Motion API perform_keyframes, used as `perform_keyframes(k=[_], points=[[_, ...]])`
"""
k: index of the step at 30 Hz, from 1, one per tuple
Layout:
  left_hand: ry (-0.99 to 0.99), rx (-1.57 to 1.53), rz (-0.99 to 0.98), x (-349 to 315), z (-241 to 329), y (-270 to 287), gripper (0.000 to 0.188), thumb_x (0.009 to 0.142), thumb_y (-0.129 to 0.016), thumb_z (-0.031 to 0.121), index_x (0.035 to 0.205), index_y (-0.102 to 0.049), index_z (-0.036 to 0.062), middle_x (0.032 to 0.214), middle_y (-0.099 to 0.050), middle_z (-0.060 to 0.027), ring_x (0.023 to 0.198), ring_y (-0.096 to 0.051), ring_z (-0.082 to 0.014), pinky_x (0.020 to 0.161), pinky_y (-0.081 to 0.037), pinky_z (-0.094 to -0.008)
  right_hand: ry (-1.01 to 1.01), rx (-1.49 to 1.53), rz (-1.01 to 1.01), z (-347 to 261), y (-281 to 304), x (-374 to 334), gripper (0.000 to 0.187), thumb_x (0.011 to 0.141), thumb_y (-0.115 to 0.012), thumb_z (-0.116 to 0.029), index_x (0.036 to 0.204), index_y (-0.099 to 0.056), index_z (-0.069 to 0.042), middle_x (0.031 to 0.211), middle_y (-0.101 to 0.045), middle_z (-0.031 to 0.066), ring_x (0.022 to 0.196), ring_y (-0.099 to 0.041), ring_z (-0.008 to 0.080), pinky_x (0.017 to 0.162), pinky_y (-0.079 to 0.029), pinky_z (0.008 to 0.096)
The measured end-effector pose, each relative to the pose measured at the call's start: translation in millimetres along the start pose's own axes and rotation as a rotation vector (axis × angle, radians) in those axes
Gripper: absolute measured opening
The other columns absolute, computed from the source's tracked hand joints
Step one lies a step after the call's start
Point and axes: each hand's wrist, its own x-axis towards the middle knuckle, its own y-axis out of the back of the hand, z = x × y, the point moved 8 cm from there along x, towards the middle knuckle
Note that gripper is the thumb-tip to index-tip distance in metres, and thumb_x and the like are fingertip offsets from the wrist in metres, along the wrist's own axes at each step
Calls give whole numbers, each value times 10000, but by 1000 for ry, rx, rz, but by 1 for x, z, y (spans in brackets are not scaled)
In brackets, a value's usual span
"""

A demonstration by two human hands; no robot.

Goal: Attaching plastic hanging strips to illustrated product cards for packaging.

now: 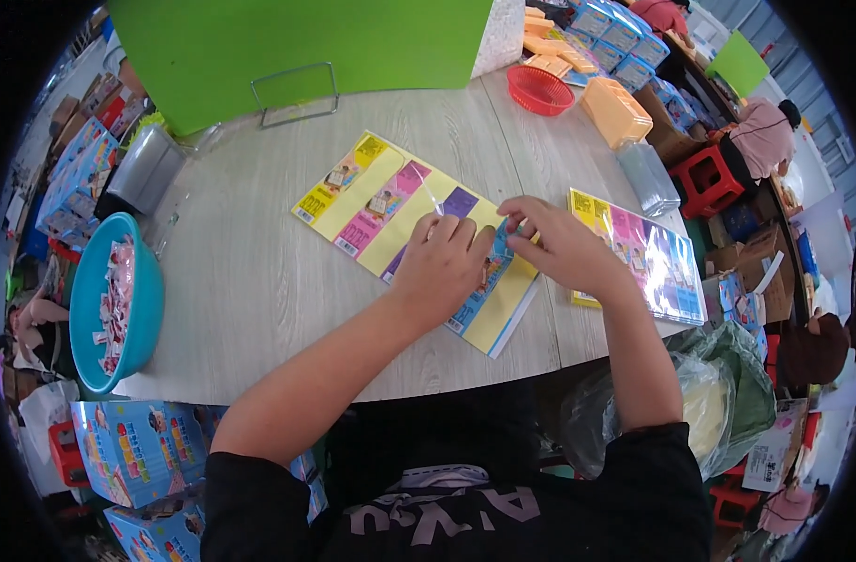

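Note:
A pale yellow card sheet [400, 192] with yellow, pink, purple and blue printed strips lies tilted on the table in front of me. My left hand [442, 262] rests over its purple and blue strips, fingers curled down, their tips hidden. Close beside it, my right hand [564, 248] bends over the blue strip near the sheet's upper right edge. Its thumb and fingers are drawn together; what lies between them is too small to make out. Right of that hand sits a stack of similar sheets [634, 253], shiny as if under clear plastic.
At the left edge stands a turquoise basin [147, 309] of small wrapped packets. A wire stand [297, 98] is in front of a green board [306, 42]. A red basket [540, 89], orange boxes [615, 110] and clear plastic sleeves [648, 178] line the right side. People sit farther right.

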Motion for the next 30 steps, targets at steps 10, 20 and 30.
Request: perform_keyframes(k=[10,20,30], points=[[-87,-25,22,0,0,7,157,858,-707,173,1011,-706,139,931,-588,-21,969,-567,-212,974,-423,-395,-81,-24,-44,24,10,-6,222,1031,-597,-146,1214,-645,-30,1128,-700,133,968,-676,279,871,-539,368],[-162,-227,87,4,-13,53,152,800,-763,167,918,-680,120,880,-561,-32,967,-587,-237,895,-479,-398,-134,-220,-202,29,-14,-5,240,1010,-627,-174,1214,-655,-49,1121,-675,147,1049,-681,328,917,-536,424],[-240,-218,-201,-13,1,81,184,786,-781,102,944,-688,110,861,-545,-56,817,-598,-268,780,-482,-390,-21,-249,-121,30,-18,-12,281,991,-675,-228,1202,-606,-55,1171,-626,132,1109,-642,355,931,-522,452]])
